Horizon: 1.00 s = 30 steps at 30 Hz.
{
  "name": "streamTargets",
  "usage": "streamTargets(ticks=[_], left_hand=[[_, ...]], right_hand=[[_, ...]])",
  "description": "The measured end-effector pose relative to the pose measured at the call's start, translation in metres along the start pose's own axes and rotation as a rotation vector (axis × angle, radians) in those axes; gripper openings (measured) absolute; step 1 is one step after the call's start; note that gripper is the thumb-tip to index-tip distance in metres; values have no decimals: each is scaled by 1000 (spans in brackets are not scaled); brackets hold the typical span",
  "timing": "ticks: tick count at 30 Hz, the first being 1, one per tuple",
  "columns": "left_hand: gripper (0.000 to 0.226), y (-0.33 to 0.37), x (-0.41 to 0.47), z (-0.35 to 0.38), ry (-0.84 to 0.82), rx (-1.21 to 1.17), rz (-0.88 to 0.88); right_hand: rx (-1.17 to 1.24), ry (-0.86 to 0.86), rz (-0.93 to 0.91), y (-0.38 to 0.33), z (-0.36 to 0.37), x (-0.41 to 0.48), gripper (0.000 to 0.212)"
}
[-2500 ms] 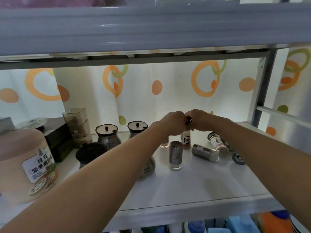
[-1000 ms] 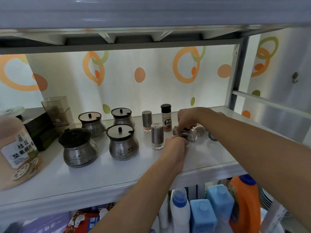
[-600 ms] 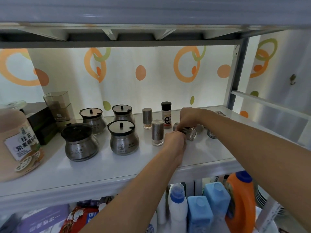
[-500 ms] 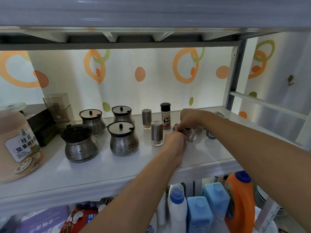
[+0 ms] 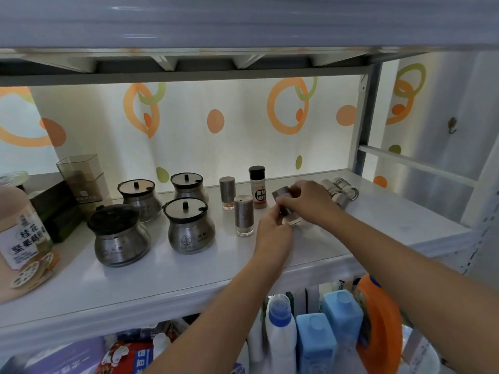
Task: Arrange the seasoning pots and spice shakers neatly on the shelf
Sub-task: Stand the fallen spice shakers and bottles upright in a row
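Observation:
Several steel seasoning pots stand on the white shelf (image 5: 189, 268): a dark-lidded pot (image 5: 118, 236), a front pot (image 5: 190, 226) and two behind (image 5: 139, 197), (image 5: 189, 186). Two steel shakers (image 5: 243, 215), (image 5: 227, 193) and a black-capped pepper bottle (image 5: 258, 187) stand upright right of them. Between both hands is a tilted steel shaker (image 5: 283, 197): my right hand (image 5: 307, 202) grips it from above, my left hand (image 5: 272, 228) pinches its lower end. Two jars (image 5: 341, 188) lie on their sides at the back right.
A large pink labelled jar (image 5: 21, 238) stands at the left edge, with a black box (image 5: 58, 211) and clear containers (image 5: 81, 176) behind. The upper shelf hangs low overhead. A steel upright (image 5: 364, 125) bounds the right side. Detergent bottles (image 5: 329, 338) fill the shelf below.
The shaker that lay on its side has been lifted and tipped more upright between both hands. The pepper bottle that my hands held earlier now stands at the back.

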<state>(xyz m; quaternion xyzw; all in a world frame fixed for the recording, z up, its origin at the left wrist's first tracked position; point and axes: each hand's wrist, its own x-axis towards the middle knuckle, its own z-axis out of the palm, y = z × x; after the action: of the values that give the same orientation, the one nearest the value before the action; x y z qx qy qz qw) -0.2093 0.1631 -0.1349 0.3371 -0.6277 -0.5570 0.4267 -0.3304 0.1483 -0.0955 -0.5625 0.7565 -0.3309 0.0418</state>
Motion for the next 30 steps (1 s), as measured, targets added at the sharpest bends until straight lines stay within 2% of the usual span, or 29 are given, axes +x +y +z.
streamTargets(ticks=[5,9,19,30], left_hand=[[61,2,-7,0,-28,17,74],[64,-2,-4,-4,-39,71,35],[69,-5,4,-10,-44,205,-25],[66,1,-5,-9,5,209,-29]], right_hand=[[261,196,-19,11,8,-26,38],[374,193,-43,18,18,-37,36],[346,72,-9,29,26,-34,52],[256,83,-25,26,32,-29,45]])
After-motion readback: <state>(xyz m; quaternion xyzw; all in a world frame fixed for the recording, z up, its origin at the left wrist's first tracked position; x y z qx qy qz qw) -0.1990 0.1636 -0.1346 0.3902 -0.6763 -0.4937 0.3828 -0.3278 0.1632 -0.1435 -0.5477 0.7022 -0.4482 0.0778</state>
